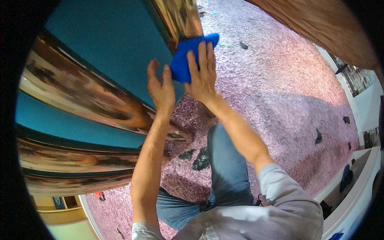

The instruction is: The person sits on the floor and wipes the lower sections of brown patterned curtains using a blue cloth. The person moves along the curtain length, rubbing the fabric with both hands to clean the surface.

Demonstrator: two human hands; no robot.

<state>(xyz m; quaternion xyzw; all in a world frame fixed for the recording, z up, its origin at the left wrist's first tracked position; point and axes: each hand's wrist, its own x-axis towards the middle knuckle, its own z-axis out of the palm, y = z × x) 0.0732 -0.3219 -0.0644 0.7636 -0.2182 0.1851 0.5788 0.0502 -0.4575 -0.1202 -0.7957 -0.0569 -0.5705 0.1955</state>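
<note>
My right hand (202, 73) lies spread over a bright blue cloth (183, 61), pressing it against a glossy copper-coloured metal band (183, 18). One corner of the cloth sticks out past my fingertips. My left hand (162, 88) is raised beside the cloth's lower left edge with its fingers apart, and it holds nothing. Behind it is a teal panel (120, 48), bordered by the shiny bands. Another broad reflective band (87, 93) slants down from the upper left toward the carpet.
Pink shaggy carpet (240, 78) spreads around my bent knee (228, 156). Crumpled black plastic pieces (201, 159) lie beside it, and a dark scrap (243, 45) lies farther off. Brown fabric (324, 27) hangs at the upper right. A white-edged opening (345, 192) is at lower right.
</note>
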